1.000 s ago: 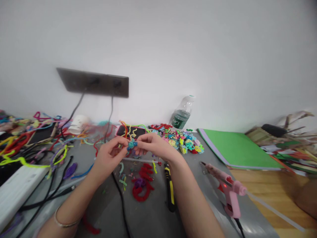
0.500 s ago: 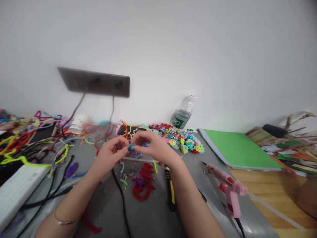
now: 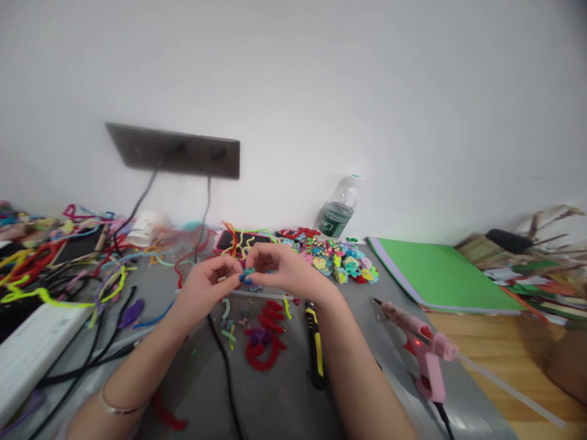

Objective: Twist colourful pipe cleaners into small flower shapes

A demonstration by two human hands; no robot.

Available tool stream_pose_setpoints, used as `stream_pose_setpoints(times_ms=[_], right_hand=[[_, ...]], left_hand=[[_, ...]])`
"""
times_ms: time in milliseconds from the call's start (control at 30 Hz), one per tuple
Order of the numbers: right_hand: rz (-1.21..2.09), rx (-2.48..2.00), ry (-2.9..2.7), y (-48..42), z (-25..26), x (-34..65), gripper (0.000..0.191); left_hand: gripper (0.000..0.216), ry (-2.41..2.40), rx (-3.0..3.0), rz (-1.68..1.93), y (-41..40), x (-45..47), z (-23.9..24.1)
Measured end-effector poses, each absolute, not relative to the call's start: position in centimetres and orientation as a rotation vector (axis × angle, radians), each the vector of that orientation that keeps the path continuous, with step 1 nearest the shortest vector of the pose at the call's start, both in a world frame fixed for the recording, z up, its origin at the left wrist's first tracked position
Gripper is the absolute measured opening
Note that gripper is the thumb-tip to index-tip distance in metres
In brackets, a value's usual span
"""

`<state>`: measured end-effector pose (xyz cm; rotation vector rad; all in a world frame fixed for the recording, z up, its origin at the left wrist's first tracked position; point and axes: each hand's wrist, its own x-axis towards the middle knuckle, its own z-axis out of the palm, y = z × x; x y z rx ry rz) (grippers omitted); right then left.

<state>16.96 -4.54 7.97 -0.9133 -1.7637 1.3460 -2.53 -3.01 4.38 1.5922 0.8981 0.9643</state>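
A small blue and teal pipe-cleaner piece [image 3: 247, 277] is pinched between both hands above the middle of the grey table. My left hand [image 3: 208, 284] grips its left side with thumb and forefinger. From the right, my right hand [image 3: 277, 269] closes on the same piece, and its curled fingers partly hide it. Below the hands lie a red coiled pipe cleaner [image 3: 263, 354] with a purple bit in it, and short pale green scraps [image 3: 229, 333]. Yellow-and-black handled pliers [image 3: 315, 351] rest beside my right forearm.
A pink glue gun [image 3: 426, 354] with a lit red light lies at right, its cord running off the front. Behind are finished pipe-cleaner flowers [image 3: 348, 263], a water bottle [image 3: 338, 211] and green sheets [image 3: 440, 275]. Black cables and a white power strip [image 3: 41, 354] crowd the left.
Both hands stay together in nearly the same place. The fingers have shifted slightly on the blue piece, and it has turned a little. My right forearm has moved slightly, baring more of the pliers.
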Motion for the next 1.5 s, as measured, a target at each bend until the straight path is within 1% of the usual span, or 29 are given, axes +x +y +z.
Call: stream_pose_setpoints(times_ms=[233,367,533,633,767,867,1000,1233,1333,1500], right_hand=[[1.518,-0.784,-1.713,-4.2,7.4,17.4,0.019],[1.595,-0.724,-1.658,-4.1,7.1,17.7,0.024],[1.674,-0.712,-1.615,-4.0,7.1,17.7,0.026],[1.693,-0.761,-1.561,-3.8,6.9,17.7,0.026],[1.772,-0.864,-1.465,-3.2,6.3,17.7,0.029],[1.8,-0.921,-1.429,-3.1,6.0,17.6,0.031],[1.824,-0.962,-1.452,-3.3,6.0,17.3,0.026],[1.821,-0.971,-1.591,-3.3,5.9,16.9,0.004],[1.87,-0.955,-1.587,-3.2,5.6,16.8,0.005],[1.994,-0.778,-1.446,-2.8,4.5,16.8,0.012]], left_hand=[[0.03,0.789,1.469,0.886,-3.7,-2.1,4.8],[0.034,0.705,1.315,0.836,-4.1,-2.0,5.1],[0.038,0.686,1.253,0.795,-4.3,-2.1,5.4],[0.032,0.736,1.393,0.828,-4.0,-2.2,5.3],[0.018,0.824,1.685,0.911,-3.6,-2.3,5.0],[0.012,0.878,1.883,0.872,-3.5,-2.5,4.7],[0.015,0.917,2.145,0.733,-3.3,-2.9,4.7],[0.019,0.911,2.368,0.579,-3.0,-3.2,4.8],[0.023,0.939,2.39,0.533,-3.1,-3.3,4.6],[0.023,0.945,2.437,0.625,-3.3,-3.3,4.1]])
